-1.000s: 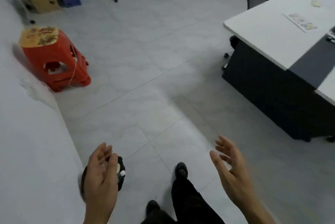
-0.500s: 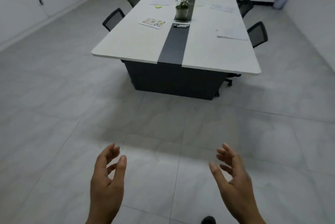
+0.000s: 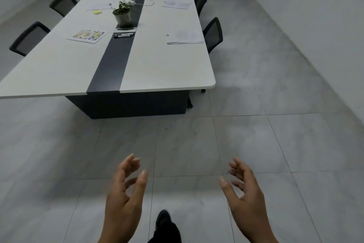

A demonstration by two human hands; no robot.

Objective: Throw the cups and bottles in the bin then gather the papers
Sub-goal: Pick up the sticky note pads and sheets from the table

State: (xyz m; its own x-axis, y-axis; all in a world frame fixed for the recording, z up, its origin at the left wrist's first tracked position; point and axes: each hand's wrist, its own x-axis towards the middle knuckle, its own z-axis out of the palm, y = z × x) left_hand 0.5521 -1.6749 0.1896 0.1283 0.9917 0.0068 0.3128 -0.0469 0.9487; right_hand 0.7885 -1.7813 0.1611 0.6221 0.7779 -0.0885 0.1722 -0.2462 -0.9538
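The long white surface [image 3: 161, 69] with its dark centre strip runs straight away from the person, its near short end facing them across a stretch of bare tiled floor [image 3: 197, 144]. Its long axis lies along the line of sight, so the papers sit ahead and higher in the view than both hands, well apart from them.

Chairs [image 3: 213, 33] line both long sides, tucked in; they would narrow the way along either side but do not block the near end.

The nearest sheets are a white stack of papers [image 3: 185, 38] towards the right edge and a printed colour sheet [image 3: 87, 36] left of the strip. The right hand looks the nearer for the stack and the left for the colour sheet. Further off lie more papers [image 3: 176, 4] on the right half, a pale sheet [image 3: 98, 6] on the left half, and two yellow sticky notes [image 3: 97, 12]. No cups or bottles can be made out on the surface, so I judge the gathering stage is at hand.

On the strip stand a potted plant [image 3: 122, 14] and, in front of it, dark markers [image 3: 123, 35], with a white cable [image 3: 145, 2] looping behind; none covers a sheet.

The left hand [image 3: 124, 199] and right hand [image 3: 246, 199] are low in the view, both empty, fingers loosely spread and curled, palms turned inwards; a dark shoe [image 3: 163, 221] shows between them
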